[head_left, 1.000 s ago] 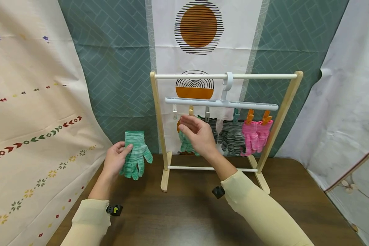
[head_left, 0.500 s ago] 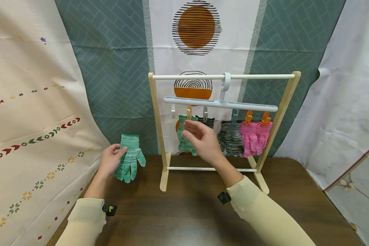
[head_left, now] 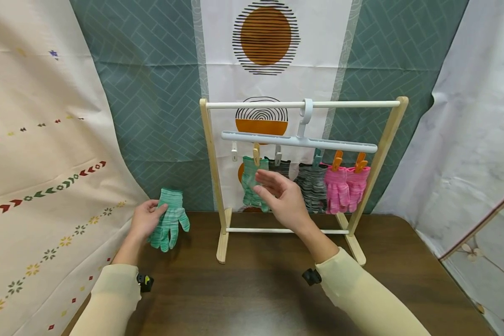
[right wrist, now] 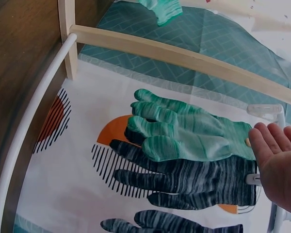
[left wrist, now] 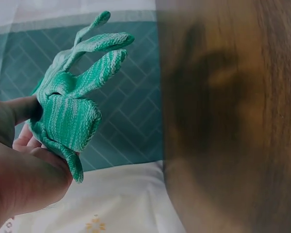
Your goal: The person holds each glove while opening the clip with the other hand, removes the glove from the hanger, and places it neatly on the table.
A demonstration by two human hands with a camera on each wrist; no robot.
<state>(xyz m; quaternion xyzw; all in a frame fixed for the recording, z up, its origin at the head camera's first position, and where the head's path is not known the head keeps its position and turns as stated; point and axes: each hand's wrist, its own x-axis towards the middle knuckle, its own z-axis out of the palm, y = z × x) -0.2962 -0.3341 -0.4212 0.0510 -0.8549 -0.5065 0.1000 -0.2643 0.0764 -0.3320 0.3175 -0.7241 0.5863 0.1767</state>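
Note:
My left hand (head_left: 144, 219) pinches a green marled knit glove (head_left: 173, 215) near its cuff, with the glove's fingers hanging downward above the table's left side. Seen in the left wrist view, the thumb lies against the folded glove (left wrist: 70, 121). My right hand (head_left: 287, 201), fingers extended and holding nothing, is raised before the hanging gloves. Another green glove (head_left: 252, 179) hangs from a yellow clip (head_left: 256, 154) just left of it. Black-grey gloves (head_left: 311, 184) hang behind the right hand and are partly covered. In the right wrist view its fingertips are close to the green glove's cuff (right wrist: 242, 133).
A pale blue hanger (head_left: 269, 138) hooks over the white top bar (head_left: 252, 105) of a wooden rack (head_left: 212, 154). Its leftmost white clip (head_left: 234, 151) holds nothing. Pink gloves (head_left: 337, 191) hang from orange clips at the right. Patterned cloths surround the brown table (head_left: 218, 298).
My left hand has moved left and slightly down with the green glove. The right hand has lowered and shifted slightly right, uncovering more of the hanging green glove. The view has shifted a little.

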